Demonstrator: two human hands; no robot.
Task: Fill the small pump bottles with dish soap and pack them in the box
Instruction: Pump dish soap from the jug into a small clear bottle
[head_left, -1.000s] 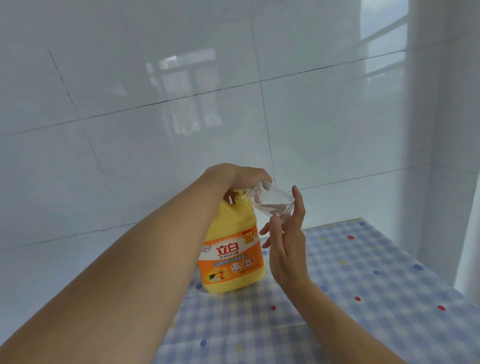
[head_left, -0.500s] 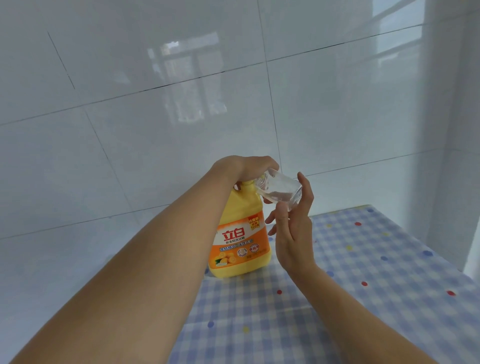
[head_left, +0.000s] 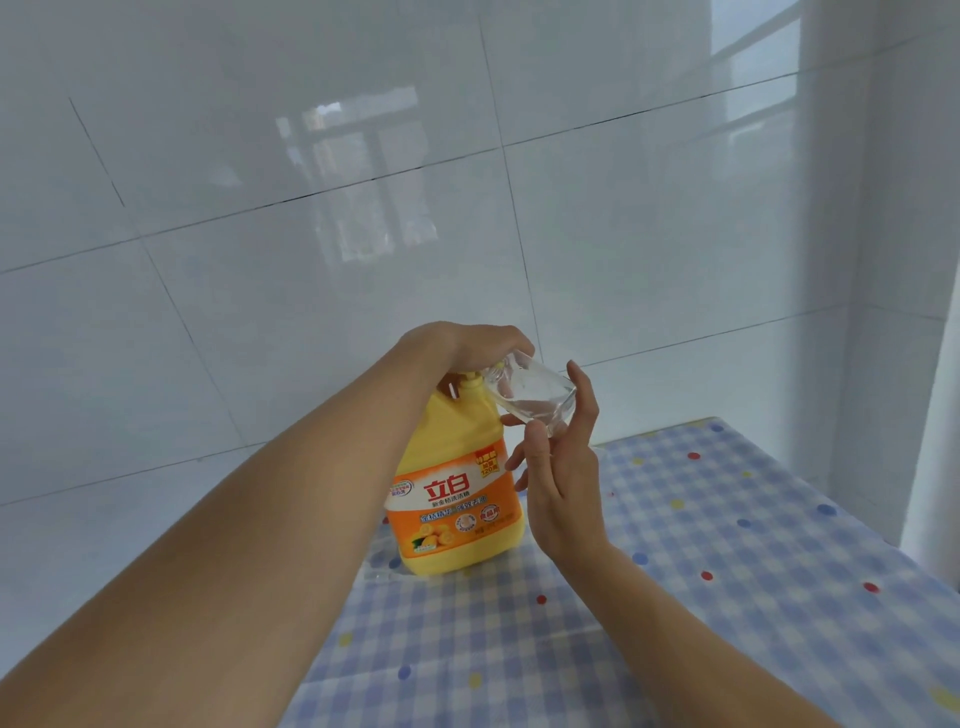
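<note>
The fingers (head_left: 583, 400) and thumb of the right hand (head_left: 563, 483) pinch the bottle (head_left: 535, 397) at its base end, in a narrow hold with the fingers nearly straight. The bottle is tilted, its long axis running up and left. Its neck is at the pump (head_left: 470, 382), touching or just beside it; I cannot tell which. The left hand (head_left: 467, 345) curls over the pump head from above. The jug (head_left: 457, 488) stands upright at the far left corner of the table (head_left: 727, 545). The next press, I judge, depends on the neck staying under the spout.
</note>
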